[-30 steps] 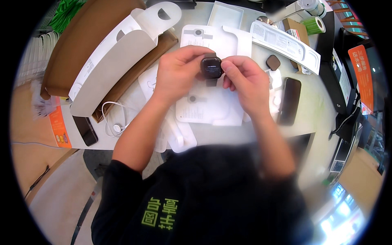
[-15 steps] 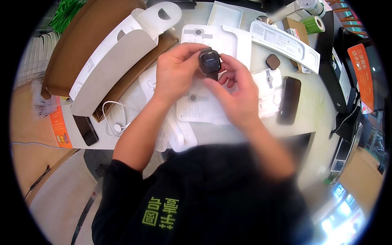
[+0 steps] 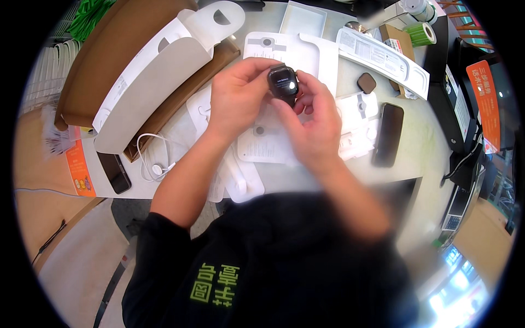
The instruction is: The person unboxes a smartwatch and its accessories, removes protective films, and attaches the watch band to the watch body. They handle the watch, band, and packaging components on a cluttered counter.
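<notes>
A dark smartwatch [image 3: 283, 82] with its screen lit is held above the table between both hands. My left hand [image 3: 236, 95] grips its band side, thumb and fingers closed at the left edge. From the right, my right hand [image 3: 316, 120] pinches the case edge near the crown, its other fingers curled under. A bright glare spot lies on the screen. Part of the band hangs below the case, mostly hidden by the fingers. Under the hands lie white printed cards [image 3: 268, 147] with watch pictures.
Long white box parts [image 3: 147, 98] and a brown carton [image 3: 93, 49] stand at left. A white charging cable [image 3: 157, 169] and a phone [image 3: 115, 173] lie near the left front. Rightward are another phone [image 3: 389, 134], a small brown square piece [image 3: 366, 83] and a long white tray [image 3: 383, 61].
The watch has tilted slightly, and glare now covers part of its screen. My right hand has shifted a little to the left; both hands keep hold.
</notes>
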The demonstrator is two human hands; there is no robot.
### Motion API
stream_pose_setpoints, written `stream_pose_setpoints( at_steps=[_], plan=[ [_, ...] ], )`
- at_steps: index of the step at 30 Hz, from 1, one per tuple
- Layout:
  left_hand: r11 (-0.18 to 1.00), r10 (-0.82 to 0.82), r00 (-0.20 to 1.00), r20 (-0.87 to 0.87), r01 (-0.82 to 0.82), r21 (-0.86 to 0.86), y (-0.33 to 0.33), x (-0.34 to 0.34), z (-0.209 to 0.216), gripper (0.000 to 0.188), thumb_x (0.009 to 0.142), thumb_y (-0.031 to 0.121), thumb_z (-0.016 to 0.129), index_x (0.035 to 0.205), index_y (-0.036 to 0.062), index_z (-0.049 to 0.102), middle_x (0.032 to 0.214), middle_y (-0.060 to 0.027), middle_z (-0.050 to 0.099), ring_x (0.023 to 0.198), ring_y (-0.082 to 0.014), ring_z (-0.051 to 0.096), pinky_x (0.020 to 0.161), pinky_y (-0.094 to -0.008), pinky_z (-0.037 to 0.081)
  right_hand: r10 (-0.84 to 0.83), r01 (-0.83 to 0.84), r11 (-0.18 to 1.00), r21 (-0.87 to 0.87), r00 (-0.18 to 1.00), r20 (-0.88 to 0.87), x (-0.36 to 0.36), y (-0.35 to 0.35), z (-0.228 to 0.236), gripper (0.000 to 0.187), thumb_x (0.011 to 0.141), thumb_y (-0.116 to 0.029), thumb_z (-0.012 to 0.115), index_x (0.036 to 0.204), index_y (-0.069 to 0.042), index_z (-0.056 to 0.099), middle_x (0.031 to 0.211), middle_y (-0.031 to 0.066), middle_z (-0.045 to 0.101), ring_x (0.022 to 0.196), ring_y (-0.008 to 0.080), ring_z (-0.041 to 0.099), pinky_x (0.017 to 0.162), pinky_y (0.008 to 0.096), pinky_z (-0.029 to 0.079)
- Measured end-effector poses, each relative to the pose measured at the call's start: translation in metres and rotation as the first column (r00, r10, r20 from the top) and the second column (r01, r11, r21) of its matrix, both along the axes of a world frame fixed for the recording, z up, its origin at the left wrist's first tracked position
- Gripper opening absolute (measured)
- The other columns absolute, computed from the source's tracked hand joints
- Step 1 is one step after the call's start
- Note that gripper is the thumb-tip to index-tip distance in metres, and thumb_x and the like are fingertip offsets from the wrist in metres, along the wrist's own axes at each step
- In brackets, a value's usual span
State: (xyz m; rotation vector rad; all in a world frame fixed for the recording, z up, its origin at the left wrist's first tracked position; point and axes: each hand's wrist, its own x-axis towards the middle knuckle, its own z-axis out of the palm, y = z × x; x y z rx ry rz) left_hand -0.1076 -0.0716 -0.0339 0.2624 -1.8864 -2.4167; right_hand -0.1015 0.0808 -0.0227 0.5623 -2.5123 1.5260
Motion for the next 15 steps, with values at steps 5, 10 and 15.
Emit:
stream_pose_setpoints(
  at_steps=[5, 10, 15],
  plan=[
    [1.000, -0.001, 1.000, 0.013, 0.001, 0.002, -0.0006, 0.0016, 0.0007, 0.017, 0.096, 0.004, 0.063, 0.109, -0.0052, 0.070, 0.097, -0.0096, 0.074, 0.085, -0.0134, 0.070, 0.073, -0.0258, 0.057, -0.001, 0.001, 1.000, -0.023, 1.000, 0.011, 0.0019, -0.0007, -0.0026, 0.055, 0.081, -0.009, 0.081, 0.128, 0.001, 0.055, 0.096, 0.0089, 0.059, 0.069, 0.0161, 0.054, 0.061, 0.0292, 0.049],
    [0.999, -0.003, 1.000, 0.009, 0.003, 0.047, 0.0005, 0.0013, 0.0002, 0.017, 0.096, 0.004, 0.063, 0.108, -0.0054, 0.071, 0.095, -0.0095, 0.074, 0.084, -0.0137, 0.070, 0.075, -0.0262, 0.057, -0.012, 0.013, 0.999, -0.034, 1.000, 0.018, 0.0031, -0.0007, -0.0057, 0.056, 0.081, -0.009, 0.081, 0.128, 0.001, 0.055, 0.094, 0.0086, 0.058, 0.069, 0.0159, 0.054, 0.060, 0.0289, 0.049],
    [0.999, -0.019, 1.000, 0.010, 0.018, 0.050, -0.0002, 0.0012, -0.0001, 0.017, 0.096, 0.003, 0.062, 0.109, -0.0055, 0.070, 0.097, -0.0101, 0.074, 0.085, -0.0136, 0.070, 0.073, -0.0263, 0.057, -0.011, 0.011, 0.999, -0.046, 1.000, -0.004, 0.0026, -0.0010, -0.0053, 0.055, 0.080, -0.008, 0.081, 0.128, 0.001, 0.055, 0.093, 0.0082, 0.058, 0.068, 0.0153, 0.053, 0.059, 0.0286, 0.048]
  ],
)
